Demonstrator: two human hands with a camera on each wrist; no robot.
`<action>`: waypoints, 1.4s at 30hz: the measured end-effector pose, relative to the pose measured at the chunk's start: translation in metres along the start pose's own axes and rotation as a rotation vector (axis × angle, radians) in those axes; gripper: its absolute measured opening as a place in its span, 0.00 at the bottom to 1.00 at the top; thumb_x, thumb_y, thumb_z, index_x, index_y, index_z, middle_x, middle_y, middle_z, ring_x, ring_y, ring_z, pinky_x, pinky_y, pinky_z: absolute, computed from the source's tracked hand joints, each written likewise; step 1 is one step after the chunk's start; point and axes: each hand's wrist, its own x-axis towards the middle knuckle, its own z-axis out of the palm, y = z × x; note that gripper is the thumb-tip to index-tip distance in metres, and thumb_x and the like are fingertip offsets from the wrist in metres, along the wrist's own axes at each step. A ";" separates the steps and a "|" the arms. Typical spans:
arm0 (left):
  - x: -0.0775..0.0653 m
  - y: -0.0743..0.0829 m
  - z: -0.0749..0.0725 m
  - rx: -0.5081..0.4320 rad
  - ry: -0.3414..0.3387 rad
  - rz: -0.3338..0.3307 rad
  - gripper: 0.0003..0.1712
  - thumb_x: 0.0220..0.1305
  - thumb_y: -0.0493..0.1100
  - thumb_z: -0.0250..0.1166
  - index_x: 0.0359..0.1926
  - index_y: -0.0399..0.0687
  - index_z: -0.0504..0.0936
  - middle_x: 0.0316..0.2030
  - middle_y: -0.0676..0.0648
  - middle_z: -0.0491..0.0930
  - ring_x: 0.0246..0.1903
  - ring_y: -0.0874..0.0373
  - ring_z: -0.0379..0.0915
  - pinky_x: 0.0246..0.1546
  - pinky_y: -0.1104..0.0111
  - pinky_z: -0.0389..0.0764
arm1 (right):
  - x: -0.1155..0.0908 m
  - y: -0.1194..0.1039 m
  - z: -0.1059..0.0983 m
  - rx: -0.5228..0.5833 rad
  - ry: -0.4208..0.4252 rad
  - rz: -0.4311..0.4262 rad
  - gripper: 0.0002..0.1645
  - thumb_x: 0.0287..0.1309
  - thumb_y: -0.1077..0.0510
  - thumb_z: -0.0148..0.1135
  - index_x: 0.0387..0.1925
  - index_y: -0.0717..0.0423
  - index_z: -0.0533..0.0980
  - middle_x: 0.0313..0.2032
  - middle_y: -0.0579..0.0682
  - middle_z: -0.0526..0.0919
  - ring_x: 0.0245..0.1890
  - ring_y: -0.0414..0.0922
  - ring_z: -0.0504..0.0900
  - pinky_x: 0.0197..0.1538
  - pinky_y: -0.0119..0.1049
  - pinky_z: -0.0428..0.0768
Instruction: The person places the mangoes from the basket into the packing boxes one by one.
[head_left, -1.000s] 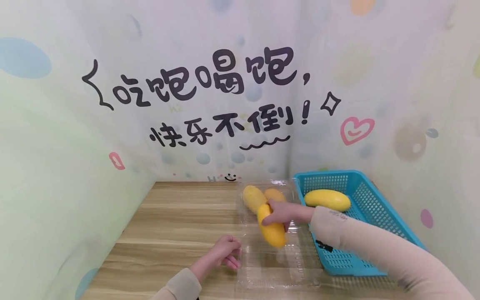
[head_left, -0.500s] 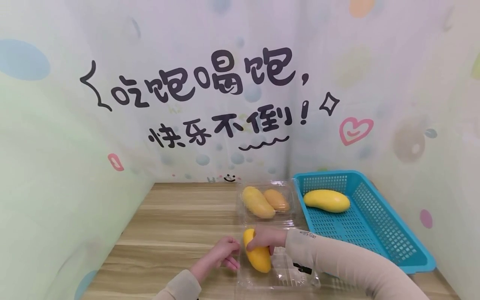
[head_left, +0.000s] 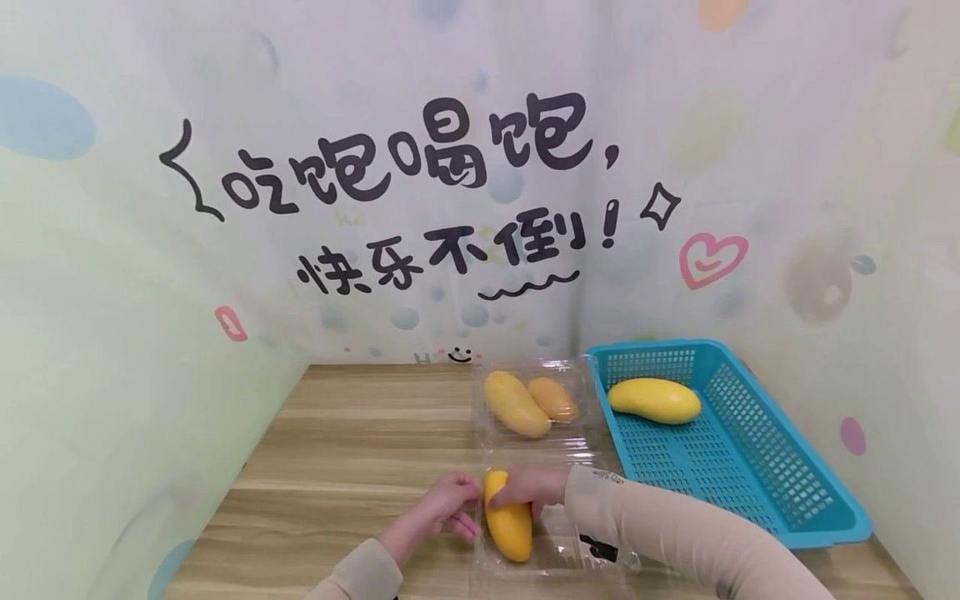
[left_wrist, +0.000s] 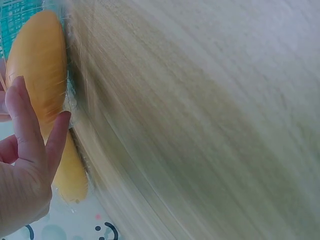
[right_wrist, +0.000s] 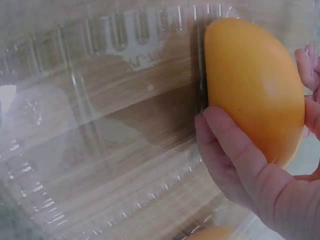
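Note:
My right hand (head_left: 534, 485) grips a yellow mango (head_left: 510, 533) in the near half of an unfolded clear plastic clamshell box (head_left: 558, 554). From the right wrist view, the fingers (right_wrist: 240, 150) lie along one side of this fruit and the thumb is on the other. Close to the left side wall of that same half is my left hand (head_left: 444, 504), its fingers extended and slightly spread. The left wrist view has those fingers (left_wrist: 27, 120) in front of the mango (left_wrist: 40, 60), which shows through the plastic. Two more mangoes (head_left: 517, 406) lie in the far half.
A blue perforated basket (head_left: 813, 475) stands right of the box, holding one long yellow mango (head_left: 654, 400). Wood-grain tabletop (head_left: 337, 467) extends to the left. A printed wall covering (head_left: 375, 75) rises behind and at both sides.
My right hand has carried the mango from over the middle of the box toward me and left, down into the near half. The left hand has stayed at the box's side.

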 end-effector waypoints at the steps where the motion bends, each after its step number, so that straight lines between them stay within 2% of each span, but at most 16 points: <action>1: 0.000 0.000 0.000 -0.001 -0.001 0.005 0.08 0.65 0.38 0.51 0.37 0.35 0.68 0.35 0.41 0.77 0.16 0.57 0.78 0.16 0.70 0.79 | 0.000 0.000 0.001 -0.004 0.003 0.007 0.18 0.46 0.48 0.64 0.29 0.59 0.73 0.23 0.49 0.76 0.22 0.43 0.76 0.29 0.44 0.81; 9: 0.001 -0.001 0.002 -0.003 0.008 0.013 0.07 0.65 0.38 0.51 0.36 0.36 0.67 0.34 0.42 0.77 0.15 0.57 0.77 0.15 0.71 0.79 | -0.005 -0.005 0.000 -0.018 0.007 0.026 0.17 0.49 0.49 0.63 0.30 0.60 0.72 0.24 0.49 0.75 0.24 0.43 0.75 0.29 0.40 0.80; 14: 0.002 -0.001 0.003 -0.013 0.010 0.022 0.06 0.64 0.37 0.51 0.35 0.36 0.67 0.34 0.42 0.77 0.15 0.56 0.77 0.15 0.70 0.79 | -0.007 -0.005 -0.004 -0.124 0.026 -0.005 0.17 0.51 0.46 0.61 0.25 0.56 0.72 0.20 0.47 0.71 0.20 0.42 0.68 0.22 0.33 0.68; 16: 0.002 0.000 0.003 -0.013 0.008 0.021 0.06 0.64 0.37 0.51 0.35 0.36 0.68 0.34 0.42 0.76 0.14 0.57 0.77 0.15 0.70 0.79 | -0.008 -0.006 -0.011 -0.195 0.050 -0.038 0.19 0.51 0.44 0.60 0.27 0.57 0.74 0.22 0.47 0.73 0.21 0.42 0.70 0.24 0.34 0.69; 19: 0.002 0.000 0.003 -0.013 0.005 0.022 0.05 0.64 0.37 0.51 0.35 0.36 0.68 0.34 0.41 0.77 0.14 0.58 0.77 0.15 0.70 0.79 | -0.010 -0.013 -0.032 -0.286 0.117 -0.117 0.25 0.52 0.45 0.61 0.39 0.64 0.74 0.32 0.54 0.79 0.31 0.47 0.77 0.36 0.41 0.76; 22: 0.001 0.000 0.002 -0.013 0.009 0.019 0.05 0.64 0.36 0.50 0.36 0.36 0.68 0.35 0.41 0.77 0.13 0.58 0.76 0.15 0.70 0.79 | -0.017 -0.026 -0.064 -0.289 0.186 -0.188 0.34 0.53 0.49 0.61 0.54 0.69 0.67 0.46 0.63 0.77 0.44 0.54 0.78 0.48 0.48 0.76; 25: 0.000 0.000 0.002 -0.007 0.016 0.010 0.06 0.65 0.36 0.50 0.38 0.35 0.68 0.35 0.41 0.77 0.13 0.58 0.76 0.15 0.70 0.79 | -0.025 -0.034 -0.099 -0.323 0.275 -0.276 0.32 0.58 0.52 0.57 0.58 0.67 0.64 0.51 0.64 0.75 0.50 0.57 0.75 0.51 0.49 0.74; 28: 0.000 0.001 0.002 0.004 0.020 0.003 0.07 0.65 0.37 0.51 0.39 0.35 0.68 0.35 0.42 0.78 0.13 0.58 0.76 0.16 0.70 0.79 | -0.029 -0.032 -0.133 -0.440 0.404 -0.389 0.27 0.60 0.54 0.55 0.57 0.66 0.65 0.52 0.62 0.73 0.52 0.56 0.73 0.54 0.49 0.73; 31: -0.001 0.001 0.002 0.004 0.015 0.001 0.08 0.65 0.37 0.51 0.40 0.34 0.68 0.35 0.41 0.77 0.14 0.59 0.76 0.16 0.70 0.79 | -0.030 -0.022 -0.164 -0.555 0.535 -0.421 0.26 0.59 0.56 0.56 0.56 0.65 0.66 0.55 0.62 0.71 0.55 0.57 0.71 0.57 0.51 0.70; 34: -0.001 0.002 0.003 -0.001 0.011 0.007 0.07 0.65 0.37 0.50 0.39 0.34 0.68 0.35 0.41 0.76 0.14 0.59 0.76 0.16 0.70 0.79 | -0.029 -0.004 -0.190 -0.579 0.613 -0.383 0.28 0.59 0.57 0.56 0.57 0.66 0.64 0.57 0.64 0.67 0.57 0.59 0.67 0.59 0.52 0.67; 38: 0.000 0.002 0.004 -0.007 0.014 0.012 0.07 0.65 0.37 0.50 0.39 0.35 0.68 0.35 0.41 0.76 0.14 0.58 0.76 0.16 0.69 0.79 | -0.022 0.033 -0.212 -0.589 0.672 -0.273 0.31 0.60 0.55 0.56 0.61 0.65 0.59 0.60 0.67 0.60 0.60 0.62 0.60 0.60 0.57 0.63; 42: 0.001 0.002 0.003 -0.004 0.019 0.010 0.08 0.66 0.37 0.50 0.40 0.34 0.68 0.35 0.41 0.77 0.13 0.58 0.76 0.16 0.69 0.79 | -0.013 0.078 -0.222 -0.714 0.706 -0.156 0.33 0.60 0.52 0.56 0.61 0.64 0.60 0.60 0.69 0.59 0.59 0.65 0.59 0.59 0.60 0.62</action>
